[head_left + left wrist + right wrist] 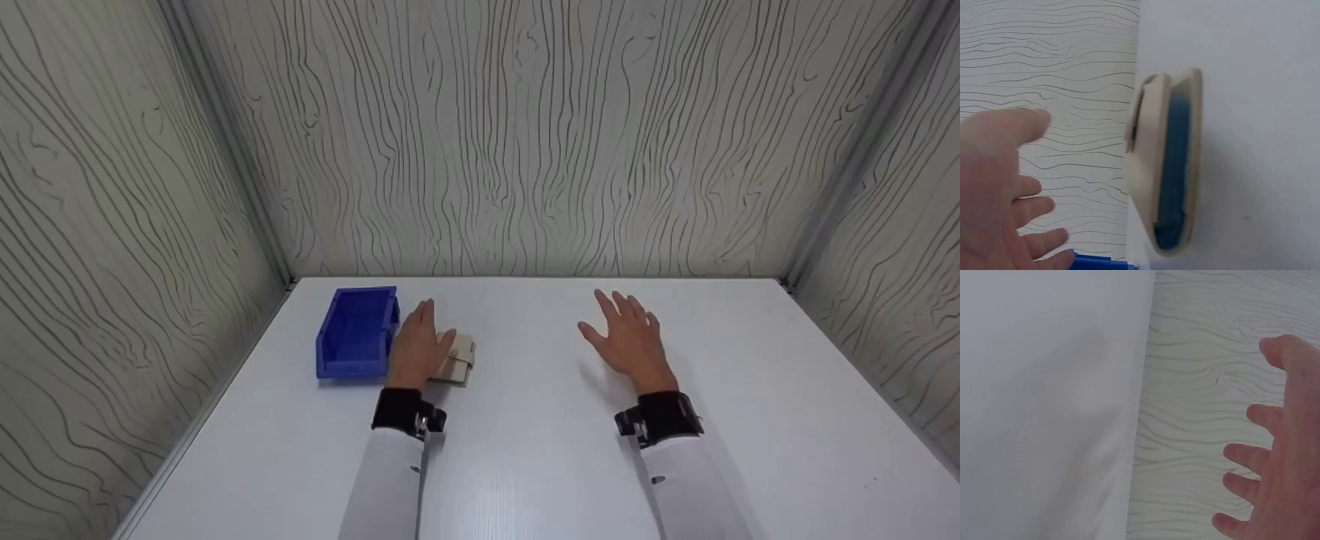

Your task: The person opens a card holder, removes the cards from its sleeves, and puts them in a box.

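A small cream wallet-like booklet with a strap clasp (pixel 462 351) lies on the white table, and its blue inner edge shows in the left wrist view. My left hand (pixel 417 346) hovers over its left part, fingers extended and thumb apart; in the left wrist view the hand (pixel 994 191) does not touch the cream booklet (pixel 1148 163). Just left of that hand stands a blue open-topped bin (pixel 356 330). My right hand (pixel 630 341) is held above the table on the right with its fingers spread, holding nothing; the right wrist view shows the same hand (pixel 1286 455) with relaxed fingers.
The white table (pixel 525 450) reaches back to a wood-grain patterned wall (pixel 510 135). Similar side panels (pixel 97 247) rise at left and right, with grey posts in the corners. Black camera straps (pixel 664 416) circle both wrists.
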The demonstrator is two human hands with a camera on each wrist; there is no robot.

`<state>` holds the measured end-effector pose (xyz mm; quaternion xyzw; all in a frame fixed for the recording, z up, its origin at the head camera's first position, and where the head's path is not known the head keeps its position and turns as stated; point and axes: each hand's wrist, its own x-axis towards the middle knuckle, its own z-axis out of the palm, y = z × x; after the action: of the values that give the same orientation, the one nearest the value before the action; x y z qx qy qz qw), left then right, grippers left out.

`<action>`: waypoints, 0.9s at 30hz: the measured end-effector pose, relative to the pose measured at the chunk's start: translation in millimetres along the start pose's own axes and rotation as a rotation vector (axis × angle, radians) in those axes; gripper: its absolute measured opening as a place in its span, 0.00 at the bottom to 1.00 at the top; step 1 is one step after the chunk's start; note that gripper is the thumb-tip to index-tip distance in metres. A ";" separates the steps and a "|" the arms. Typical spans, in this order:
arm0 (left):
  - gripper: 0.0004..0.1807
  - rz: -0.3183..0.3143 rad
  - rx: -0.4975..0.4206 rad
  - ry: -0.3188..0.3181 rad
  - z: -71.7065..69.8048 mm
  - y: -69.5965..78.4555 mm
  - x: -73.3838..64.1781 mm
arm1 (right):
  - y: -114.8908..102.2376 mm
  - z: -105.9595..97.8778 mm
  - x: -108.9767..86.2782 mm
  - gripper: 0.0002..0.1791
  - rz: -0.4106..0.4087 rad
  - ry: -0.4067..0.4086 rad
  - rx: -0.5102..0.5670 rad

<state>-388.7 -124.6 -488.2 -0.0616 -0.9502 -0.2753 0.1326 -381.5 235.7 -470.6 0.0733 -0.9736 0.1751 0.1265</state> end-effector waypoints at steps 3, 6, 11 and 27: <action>0.33 -0.060 -0.006 0.023 -9.1 5.3 2.2 | -25.0 10.1 7.8 0.39 -0.070 -0.010 0.037; 0.23 -0.126 0.000 0.046 -11.8 8.0 1.7 | -53.0 26.0 14.6 0.34 -0.124 -0.063 0.084; 0.16 -0.244 -0.022 0.036 -8.4 6.8 -0.9 | -98.3 53.4 25.9 0.28 -0.170 -0.199 0.147; 0.08 -0.327 -0.071 -0.058 -3.2 -3.0 -0.3 | -168.5 94.7 34.0 0.15 -0.269 -0.259 0.195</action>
<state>-388.3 -128.9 -487.3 0.0814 -0.9406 -0.3246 0.0565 -403.5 41.9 -492.8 0.2365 -0.9416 0.2392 0.0149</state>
